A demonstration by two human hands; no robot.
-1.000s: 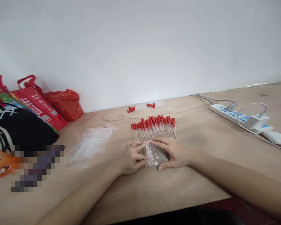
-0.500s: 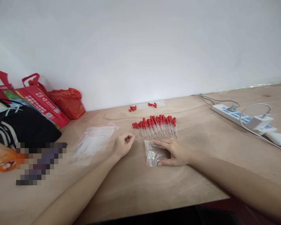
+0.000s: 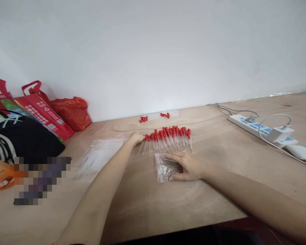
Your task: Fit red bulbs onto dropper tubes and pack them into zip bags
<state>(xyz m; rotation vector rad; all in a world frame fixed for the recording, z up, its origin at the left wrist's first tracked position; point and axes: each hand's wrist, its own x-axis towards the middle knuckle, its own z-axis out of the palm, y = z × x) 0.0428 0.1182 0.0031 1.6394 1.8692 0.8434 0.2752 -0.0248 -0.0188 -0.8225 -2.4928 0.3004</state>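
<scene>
Droppers with red rubber bulbs and clear tubes (image 3: 165, 140) lie side by side in a dense row. My left hand (image 3: 136, 139) reaches the row's left end, its fingertips closed at the red bulb of the outermost dropper, whose tube slants down to the left. Part of those fingers is hidden behind the hand. Below the row, my right hand (image 3: 185, 166) lies on a small clear zip bag (image 3: 162, 170). Its thumb and fingers are spread apart over the bag, touching it from above.
Several clear zip bags (image 3: 99, 154) lie left of the row. Loose red bulbs (image 3: 143, 119) and a clear bag (image 3: 155, 116) are by the wall. A power strip (image 3: 250, 124) with cables is at right. Carrier bags (image 3: 46, 114) and a black bag (image 3: 28, 139) stand at left.
My left hand has moved up and away from me, from beside the tube tips to the bulb of the leftmost dropper. My right hand stays on the bag.
</scene>
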